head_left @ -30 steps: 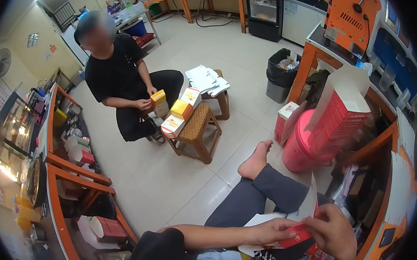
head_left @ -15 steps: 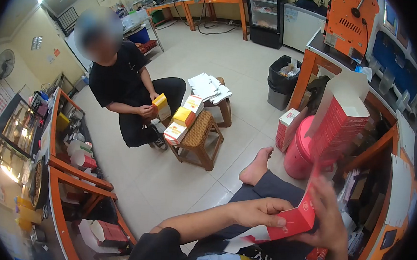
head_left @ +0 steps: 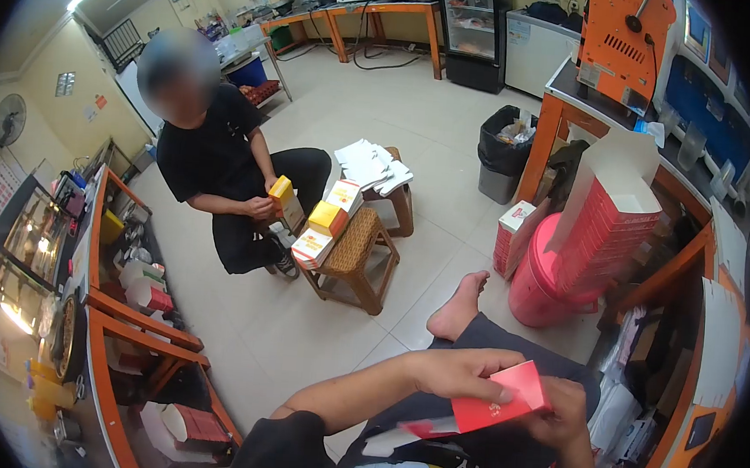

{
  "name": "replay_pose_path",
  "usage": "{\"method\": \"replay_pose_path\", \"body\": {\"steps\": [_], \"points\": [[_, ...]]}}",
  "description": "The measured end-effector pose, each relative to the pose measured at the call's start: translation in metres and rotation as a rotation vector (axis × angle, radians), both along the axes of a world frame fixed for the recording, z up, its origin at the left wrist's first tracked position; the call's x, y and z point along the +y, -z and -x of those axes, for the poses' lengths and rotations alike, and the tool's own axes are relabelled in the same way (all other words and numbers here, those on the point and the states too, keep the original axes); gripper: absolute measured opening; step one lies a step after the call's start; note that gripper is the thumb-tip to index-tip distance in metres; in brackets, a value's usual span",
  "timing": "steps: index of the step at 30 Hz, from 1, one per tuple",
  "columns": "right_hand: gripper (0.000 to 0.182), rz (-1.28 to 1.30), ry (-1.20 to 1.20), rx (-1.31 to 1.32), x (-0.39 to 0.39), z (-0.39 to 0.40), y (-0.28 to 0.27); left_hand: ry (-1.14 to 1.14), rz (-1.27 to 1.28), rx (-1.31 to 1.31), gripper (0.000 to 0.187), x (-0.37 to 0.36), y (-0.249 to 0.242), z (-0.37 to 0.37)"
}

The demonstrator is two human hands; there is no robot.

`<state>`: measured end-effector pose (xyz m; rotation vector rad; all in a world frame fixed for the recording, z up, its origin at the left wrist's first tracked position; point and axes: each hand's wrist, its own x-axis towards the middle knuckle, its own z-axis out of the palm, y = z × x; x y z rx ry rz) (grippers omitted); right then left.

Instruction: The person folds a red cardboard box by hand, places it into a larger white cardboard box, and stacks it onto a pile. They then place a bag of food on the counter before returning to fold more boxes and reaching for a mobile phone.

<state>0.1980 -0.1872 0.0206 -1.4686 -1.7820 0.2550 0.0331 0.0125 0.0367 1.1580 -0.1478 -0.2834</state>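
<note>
Gripping the red box over the grey trousers, both hands are busy! By the look of it, this is folded card: light, fairly stiff along the creases, easy to dent on the flat faces, perhaps a touch slick on the printed side. Edges and corners look the safest hold, with only a gentle squeeze.

And here's the left hand, clamped on the box: thumb pressed to the red face, fingers bent over the upper edge and lost from sight. The right hand is at the other end, fingers curled close together and touching the card; whether the tips sit inside or behind, I cannot tell. A pale flap, a little blurred, juts out below the left forearm.

Beyond that, 1 bare foot rests near the pink bucket, with a tall stack of red boxes above it. Farther out, a woven stool bears yellow-and-white boxes, and a 2nd stool carries white card. Beside them sits a co-worker, both hands on a yellow box. Past everyone, the bin, then the fridge!
</note>
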Motion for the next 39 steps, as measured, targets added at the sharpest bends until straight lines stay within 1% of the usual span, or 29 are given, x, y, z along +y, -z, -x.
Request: {"method": "replay_pose_path", "body": {"steps": [1,3,5,7,9,10,12,15,16,18,19,21,22,25,26,29,31,33,35,38,39], "points": [[0.065,-0.022,0.043,-0.006,0.0,0.003,-0.006,0.022,-0.048,0.011,0.034,0.001,-0.002,-0.001],[0.058,-0.068,0.131,-0.019,0.002,0.014,-0.026,0.018,-0.002,-0.055,0.034,-0.007,-0.006,-0.003],[0.051,-0.099,0.226,0.059,0.007,0.019,-0.031,0.015,0.055,-0.089,0.034,-0.009,-0.01,-0.004],[0.049,-0.032,0.19,0.089,0.002,0.012,-0.024,0.01,0.131,-0.089,0.034,-0.007,-0.012,-0.005],[0.052,0.128,0.018,0.07,-0.014,-0.012,-0.005,0.063,0.139,-0.036,0.033,-0.007,0.002,-0.011],[0.055,0.15,0.014,0.068,-0.018,-0.015,0.0,0.091,0.144,-0.007,0.033,-0.008,0.009,-0.013],[0.06,0.193,0.008,0.06,-0.021,-0.018,0.002,0.039,0.145,-0.036,0.033,-0.009,0.015,-0.014],[0.068,0.107,0.278,-0.025,-0.016,-0.005,-0.009,-0.081,0.171,-0.067,0.036,-0.008,0.005,-0.014],[0.068,0.002,0.389,-0.052,-0.01,0.006,-0.019,-0.128,0.182,-0.075,0.037,-0.006,0.001,-0.014],[0.067,-0.217,0.608,-0.107,0.005,0.027,-0.038,-0.358,0.172,-0.099,0.039,-0.004,0.003,-0.019],[0.067,-0.259,0.543,-0.103,0.004,0.029,-0.031,-0.475,0.168,-0.108,0.04,-0.003,0.003,-0.021],[0.068,-0.34,0.416,-0.091,0.001,0.037,-0.013,-0.678,-0.119,-0.218,0.037,-0.005,-0.004,-0.026],[0.06,-0.285,0.272,-0.082,0.002,0.04,-0.014,-0.73,-0.133,-0.203,0.036,-0.008,-0.008,-0.027],[0.054,-0.104,0.189,-0.164,0.013,0.051,-0.031,-0.854,-0.144,-0.294,0.029,-0.017,-0.012,-0.035],[0.046,-0.097,0.222,-0.176,0.017,0.051,-0.035,-0.887,-0.139,-0.313,0.027,-0.019,-0.011,-0.037],[0.042,-0.096,0.24,-0.266,0.019,0.04,-0.029,-0.98,-0.114,-0.302,0.024,-0.024,-0.008,-0.04],[0.04,-0.16,0.264,-0.327,0.02,0.041,-0.03,-1.035,-0.077,-0.283,0.023,-0.026,-0.003,-0.042],[0.038,-0.193,0.297,-0.375,0.02,0.042,-0.03,-1.029,-0.013,-0.261,0.023,-0.028,0.003,-0.042],[0.038,-0.197,0.336,-0.407,0.019,0.045,-0.03,-0.967,0.066,-0.227,0.023,-0.028,0.012,-0.039],[0.035,-0.17,0.388,-0.382,0.018,0.04,-0.023,-0.818,-0.027,-0.208,0.03,-0.034,0.028,-0.029],[0.034,-0.172,0.4,-0.34,0.019,0.04,-0.021,-0.822,-0.137,-0.236,0.031,-0.036,0.035,-0.027]]}}
